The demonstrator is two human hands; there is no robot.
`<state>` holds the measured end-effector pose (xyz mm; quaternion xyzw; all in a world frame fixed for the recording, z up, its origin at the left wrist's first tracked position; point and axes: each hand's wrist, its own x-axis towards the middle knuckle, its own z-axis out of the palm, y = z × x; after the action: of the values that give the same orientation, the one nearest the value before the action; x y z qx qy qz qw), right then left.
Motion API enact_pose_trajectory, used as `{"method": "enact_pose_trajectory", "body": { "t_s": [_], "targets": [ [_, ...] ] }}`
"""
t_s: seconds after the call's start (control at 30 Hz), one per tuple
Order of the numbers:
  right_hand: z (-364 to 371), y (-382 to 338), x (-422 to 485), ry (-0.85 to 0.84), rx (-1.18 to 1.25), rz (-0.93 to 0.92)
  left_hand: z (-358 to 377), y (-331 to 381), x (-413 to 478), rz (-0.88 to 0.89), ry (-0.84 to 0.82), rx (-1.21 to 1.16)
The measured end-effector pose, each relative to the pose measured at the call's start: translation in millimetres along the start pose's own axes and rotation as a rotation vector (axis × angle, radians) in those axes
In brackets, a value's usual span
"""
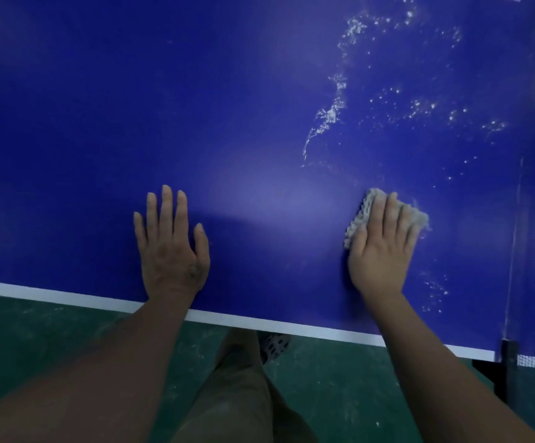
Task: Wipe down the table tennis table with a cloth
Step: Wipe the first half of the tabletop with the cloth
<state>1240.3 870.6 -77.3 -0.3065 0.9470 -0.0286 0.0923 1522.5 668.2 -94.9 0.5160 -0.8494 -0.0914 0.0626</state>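
The right hand (382, 247) presses a crumpled grey knitted cloth (363, 215) with straight fingers onto the water-spotted blue table tennis table (227, 107); the left hand (171, 247) rests flat, holding nothing.

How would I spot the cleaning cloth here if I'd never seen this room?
Look at the blue table tennis table, then follow its white near edge toward the right. The right hand presses flat on the cloth, a pale grey knobbly wad; the left hand lies bare on the blue.
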Motion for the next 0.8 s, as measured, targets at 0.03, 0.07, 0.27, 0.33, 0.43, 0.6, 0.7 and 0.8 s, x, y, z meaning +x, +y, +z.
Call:
{"method": "enact_pose_trajectory", "body": {
  "t_s": [0.03,0.07,0.27,0.33,0.43,0.6,0.7,0.8],
  "targets": [
    [0.9,-8.9,-7.7,0.004,-0.017,0.004,-0.9,0.2,0.6,-0.001,-0.005,-0.001],
    [3.0,-21.5,-17.9,0.002,-0.04,-0.054,-1.3,0.5,0.7,-0.003,-0.013,0.001],
    [19.7,-103.4,-38.9,-0.072,-0.017,-0.624,1.7,-1.3,0.5,-0.013,-0.036,0.026],
    [19.1,-119.2,-10.8,-0.057,0.022,-0.696,1.5,-1.6,0.7,-0.019,-0.047,0.024],
    [13.9,-110.1,37.9,0.002,0.044,-0.55,-0.9,-1.0,-0.3,-0.021,-0.054,0.002],
    [11.1,-76.9,33.5,0.059,0.021,-0.062,-4.6,18.0,21.9,-0.093,-0.053,-0.179],
    [20.4,-97.2,3.3,0.024,0.02,-0.248,-5.2,43.5,64.1,-0.099,-0.031,-0.324],
    [25.2,-135.7,14.3,-0.008,0.048,-0.571,-1.4,65.6,113.7,0.006,0.016,-0.382]
  ]
}}
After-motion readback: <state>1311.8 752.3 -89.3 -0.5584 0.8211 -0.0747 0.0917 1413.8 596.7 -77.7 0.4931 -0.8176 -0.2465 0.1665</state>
